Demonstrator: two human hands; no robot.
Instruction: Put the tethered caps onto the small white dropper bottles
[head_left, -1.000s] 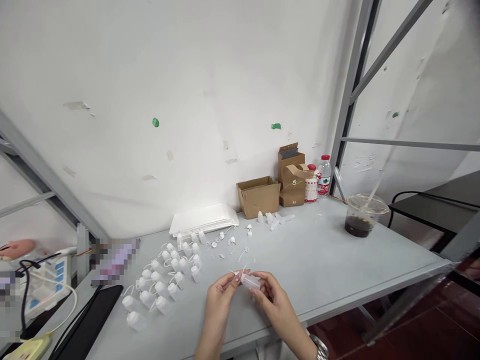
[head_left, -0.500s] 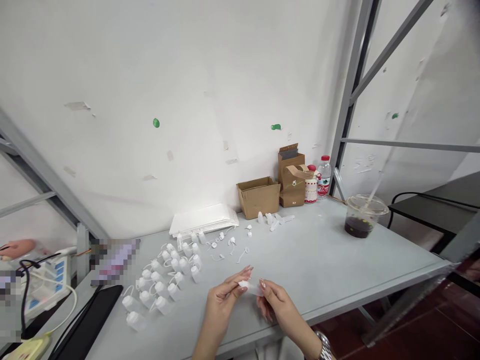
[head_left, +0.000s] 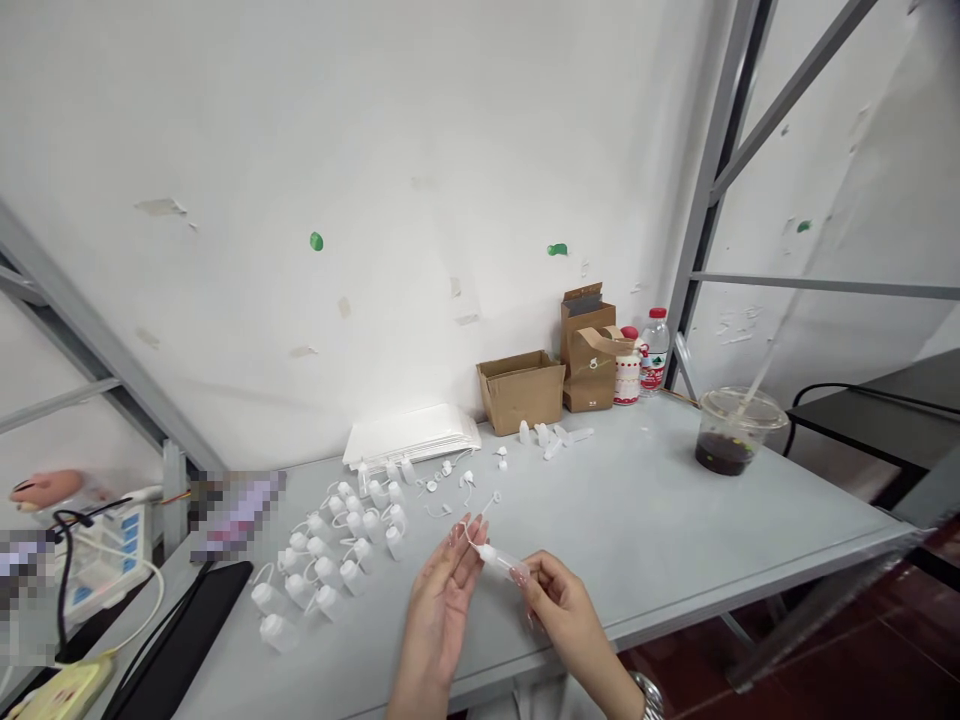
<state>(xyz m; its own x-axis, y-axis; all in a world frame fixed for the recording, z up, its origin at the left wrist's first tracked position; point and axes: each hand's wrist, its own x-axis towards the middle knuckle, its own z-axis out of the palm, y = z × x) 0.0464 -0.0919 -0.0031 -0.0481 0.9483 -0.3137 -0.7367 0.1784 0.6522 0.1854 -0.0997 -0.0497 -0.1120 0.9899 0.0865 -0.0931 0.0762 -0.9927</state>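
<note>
A small translucent squeeze bottle (head_left: 507,563) with a white cap at its narrow end is pinched by its body in my right hand (head_left: 556,595). It lies tilted, cap toward the left. My left hand (head_left: 448,590) is beside the cap, palm partly showing and fingers stretched out. A thin white strap (head_left: 470,535) curves from the cap up against those fingertips. To the left stand several capped bottles (head_left: 324,570) in loose rows, many with strap loops. Beyond my hands lie loose white caps with straps (head_left: 469,480).
Several uncapped translucent bottles (head_left: 551,437) lie before a cardboard box (head_left: 523,392). White sheets (head_left: 412,435) are stacked by the wall. A paper bag (head_left: 591,370), a water bottle (head_left: 655,350) and a drink cup (head_left: 731,440) stand to the right; a power strip (head_left: 112,555) is at left.
My left fingers have come off the cap and straightened, and the strap now shows. My right hand keeps the bottle, now more in view. The camera view has shifted slightly.
</note>
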